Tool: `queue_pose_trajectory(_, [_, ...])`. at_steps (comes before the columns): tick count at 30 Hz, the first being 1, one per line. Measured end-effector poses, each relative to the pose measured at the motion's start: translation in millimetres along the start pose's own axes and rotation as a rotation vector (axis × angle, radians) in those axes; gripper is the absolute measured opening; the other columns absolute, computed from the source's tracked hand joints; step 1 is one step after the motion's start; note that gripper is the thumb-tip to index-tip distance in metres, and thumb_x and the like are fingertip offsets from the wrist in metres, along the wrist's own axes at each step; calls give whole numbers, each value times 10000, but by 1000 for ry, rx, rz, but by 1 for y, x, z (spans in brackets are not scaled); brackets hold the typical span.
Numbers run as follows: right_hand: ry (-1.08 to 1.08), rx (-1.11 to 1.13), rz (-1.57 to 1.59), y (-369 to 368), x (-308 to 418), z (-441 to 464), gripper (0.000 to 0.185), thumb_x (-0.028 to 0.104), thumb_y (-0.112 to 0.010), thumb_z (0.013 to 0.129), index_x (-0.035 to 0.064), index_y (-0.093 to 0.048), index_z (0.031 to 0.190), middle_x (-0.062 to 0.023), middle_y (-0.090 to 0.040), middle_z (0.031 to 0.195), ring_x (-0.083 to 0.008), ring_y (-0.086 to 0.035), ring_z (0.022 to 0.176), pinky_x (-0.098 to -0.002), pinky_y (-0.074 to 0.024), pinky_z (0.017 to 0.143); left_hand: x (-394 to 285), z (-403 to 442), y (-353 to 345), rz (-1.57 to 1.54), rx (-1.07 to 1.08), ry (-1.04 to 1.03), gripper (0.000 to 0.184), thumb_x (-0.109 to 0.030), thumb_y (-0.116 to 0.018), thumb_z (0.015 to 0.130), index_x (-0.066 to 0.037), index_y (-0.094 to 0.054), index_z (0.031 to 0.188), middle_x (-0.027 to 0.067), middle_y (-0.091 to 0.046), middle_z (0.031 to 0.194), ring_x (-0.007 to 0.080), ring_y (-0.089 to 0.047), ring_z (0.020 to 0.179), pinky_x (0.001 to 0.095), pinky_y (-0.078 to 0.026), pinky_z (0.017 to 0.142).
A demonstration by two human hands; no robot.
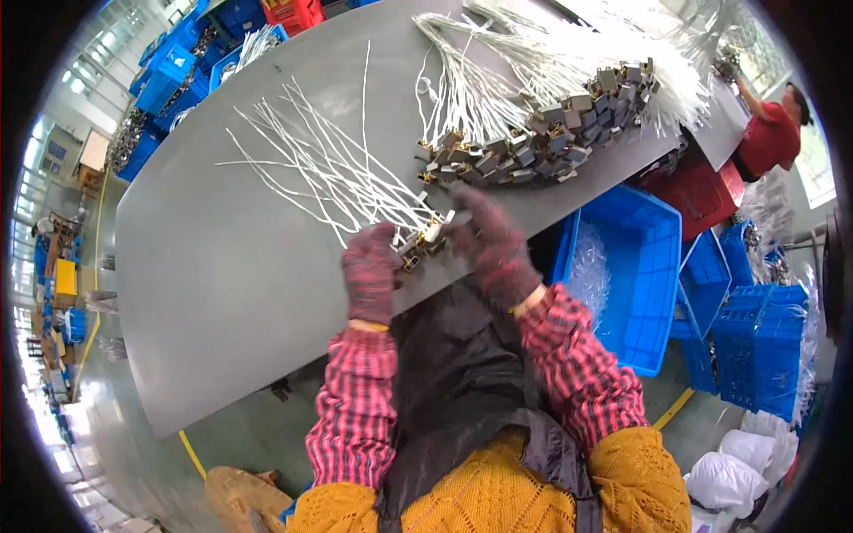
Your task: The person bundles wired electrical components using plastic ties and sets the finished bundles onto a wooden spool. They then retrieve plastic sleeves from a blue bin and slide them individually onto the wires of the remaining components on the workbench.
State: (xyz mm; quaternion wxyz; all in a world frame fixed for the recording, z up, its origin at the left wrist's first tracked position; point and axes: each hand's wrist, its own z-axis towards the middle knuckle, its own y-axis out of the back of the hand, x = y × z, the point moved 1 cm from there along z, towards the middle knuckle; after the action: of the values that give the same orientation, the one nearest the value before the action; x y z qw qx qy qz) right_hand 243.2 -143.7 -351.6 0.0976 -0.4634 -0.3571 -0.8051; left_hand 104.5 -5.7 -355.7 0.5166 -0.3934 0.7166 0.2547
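Observation:
My left hand (pixel 369 271), in a dark red knit glove, is at the near left side of a small group of white wires (pixel 342 182). Its fingers are curled in; what they hold, if anything, is hidden. At the wires' near end sit several small grey-and-brass parts (pixel 413 258) and a white piece (pixel 434 231). My right hand (pixel 493 235), gloved alike, is smeared by motion just right of these parts, so its grip does not show. Beyond it lies a large heap of grey block-shaped parts (pixel 524 151) with white wires (pixel 462 84) attached.
The grey table (pixel 204 293) curves around in front of me. To my right stands a blue crate (pixel 644 284) with clear plastic inside. More blue crates (pixel 764 342) and white bags (pixel 724 480) are farther right. A person in red (pixel 771 133) works at the far right.

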Motion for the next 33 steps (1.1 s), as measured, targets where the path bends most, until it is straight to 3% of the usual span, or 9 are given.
queue_pose_trajectory(2, [214, -60, -542, 34, -9, 51, 411, 93, -607, 857, 87, -529, 1260, -127, -633, 1095, -257, -654, 940, -331, -526, 815, 2, 11, 27, -351, 178, 27, 247, -302, -624, 942, -57, -621, 976, 70, -630, 782, 177, -624, 714, 321, -531, 619])
queue_pose_trajectory(7, [-13, 345, -1128, 41, -42, 136, 252, 163, -543, 870, 56, -648, 1072, -191, -649, 1009, -341, -648, 949, -382, -526, 792, -9, -10, 6, -720, 223, 101, 347, -318, -510, 998, -11, -530, 1160, 160, -603, 1002, 271, -627, 887, 432, -571, 810])
queue_pose_trajectory(13, [-51, 123, -668, 90, -24, 83, 307, 233, -737, 763, 68, -660, 1010, -194, -661, 963, -324, -658, 890, -403, -524, 748, 4, -36, -15, -772, 408, 177, 372, -283, -464, 1015, 29, -500, 1214, 221, -622, 1102, 334, -645, 965, 492, -547, 882])
queue_pose_trajectory(18, [-539, -6, 312, 92, -37, -1, 327, 198, -766, 767, 48, -616, 1016, -132, -649, 943, -251, -633, 898, -367, -496, 788, 28, -42, -43, -739, 499, 227, 305, -235, -505, 1000, 1, -565, 1184, 217, -645, 1116, 302, -653, 999, 463, -541, 901])
queue_pose_trajectory(25, [-146, -272, 97, 102, -13, -122, 337, 189, -749, 787, 36, -581, 1036, -131, -636, 907, -259, -640, 886, -361, -504, 782, 38, -80, -117, -518, 593, 352, 268, -196, -565, 970, 10, -600, 1138, 120, -677, 996, 223, -666, 922, 361, -582, 809])
queue_pose_trajectory(28, [-225, -239, 246, 120, 8, -155, 291, 169, -729, 801, 44, -578, 1017, -135, -630, 897, -260, -634, 856, -368, -503, 773, 67, -82, -150, -656, 724, 386, 265, -227, -523, 991, -7, -575, 1129, 164, -660, 1069, 309, -657, 966, 456, -571, 813])
queue_pose_trajectory(30, [-378, -247, 437, 121, -10, -205, 219, 96, -678, 813, 36, -572, 995, -114, -619, 880, -255, -611, 801, -358, -502, 743, 77, -95, -175, -280, 653, -54, 262, -241, -541, 980, -4, -576, 1086, 191, -660, 1048, 339, -659, 900, 485, -574, 773])
queue_pose_trajectory(31, [-556, -267, 644, 131, -1, -232, 188, 68, -661, 809, 32, -578, 974, -107, -614, 885, -252, -602, 788, -352, -500, 732, 72, -94, -185, -500, 596, 194, 263, -244, -547, 977, -4, -576, 1081, 198, -659, 1044, 342, -658, 888, 488, -574, 768])
queue_pose_trajectory(33, [31, -309, -431, 176, 15, -278, 125, 43, -646, 796, 20, -588, 904, -87, -598, 903, -216, -587, 750, -331, -490, 691, 83, -74, -191, -813, 631, 426, 274, -256, -548, 974, -5, -572, 1078, 212, -657, 1020, 360, -664, 872, 515, -569, 795])
